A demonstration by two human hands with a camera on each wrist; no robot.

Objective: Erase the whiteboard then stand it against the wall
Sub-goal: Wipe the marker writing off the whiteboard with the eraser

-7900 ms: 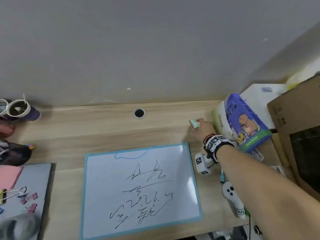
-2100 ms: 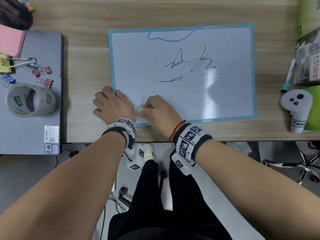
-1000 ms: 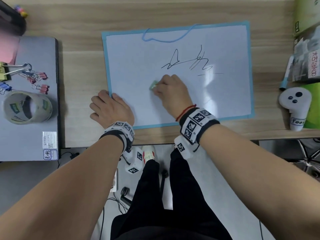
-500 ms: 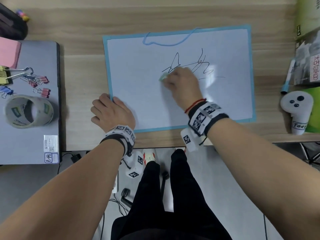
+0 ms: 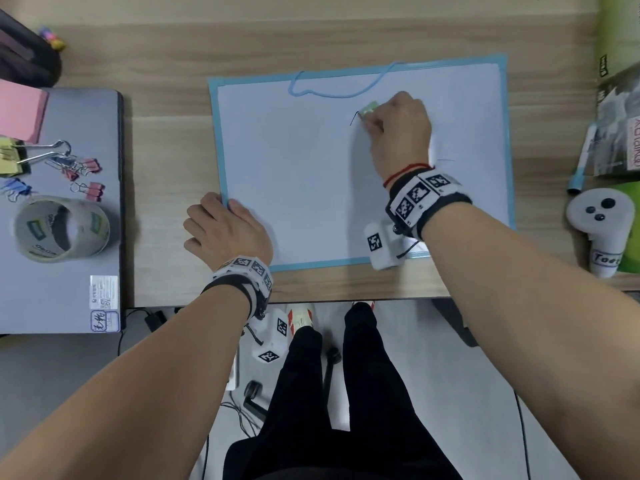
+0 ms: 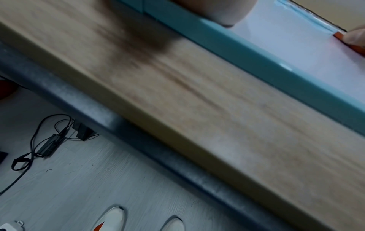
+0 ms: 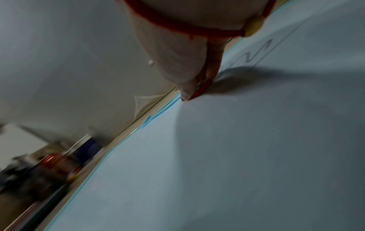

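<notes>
whiteboard (image 5: 311,174): flat on desk (image 5: 166,188) | right hand (image 5: 398,133): fingers pinch small eraser (image 5: 367,108) against upper board area | left hand (image 5: 225,233): fingers spread, pressing board's lower-left corner

Both forearms enter from the 6 o'clock edge in the head view, each wrist banded with a marker strap. Left hand (image 5: 227,233) lies flat, palm down, fingers straight and spread toward 11 o'clock, at 9 o'clock from centre. Right hand (image 5: 398,131) reaches to 1 o'clock, fingers curled down, pinching a small eraser (image 5: 367,109) between thumb and fingertips. A red cord circles the right wrist.
</notes>
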